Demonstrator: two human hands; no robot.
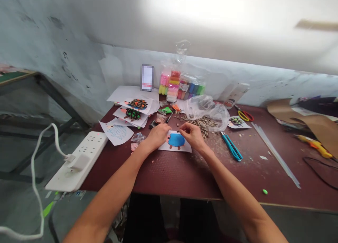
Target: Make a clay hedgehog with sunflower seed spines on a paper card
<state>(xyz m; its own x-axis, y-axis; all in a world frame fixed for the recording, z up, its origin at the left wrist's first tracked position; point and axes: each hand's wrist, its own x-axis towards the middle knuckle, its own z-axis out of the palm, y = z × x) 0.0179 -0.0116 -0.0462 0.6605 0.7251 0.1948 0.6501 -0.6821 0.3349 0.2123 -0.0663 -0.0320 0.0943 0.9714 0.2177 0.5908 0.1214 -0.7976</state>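
Observation:
A small white card [188, 148] lies on the dark red table, bearing a blue oval body [176, 140] with a pink face and brown feet. At the card's upper left corner my left hand [158, 135] rests with its fingers together; whether anything is between them is hidden. My right hand [193, 134] is at the card's upper right, thumb and index finger pinched on a small dark piece [180, 131] just above the blue oval. Behind the hands lies a spread of brown striped seeds [204, 122], partly under a clear plastic bag [208, 107].
Decorated cards [137, 104] are stacked at the back left, near a white power strip [91, 148]. Colourful clay packs [174, 86] and a phone [147, 77] stand by the wall. Rightward are a teal cutter [231, 146], scissors [245, 115], glue sticks [276, 155] and a yellow glue gun [317, 146].

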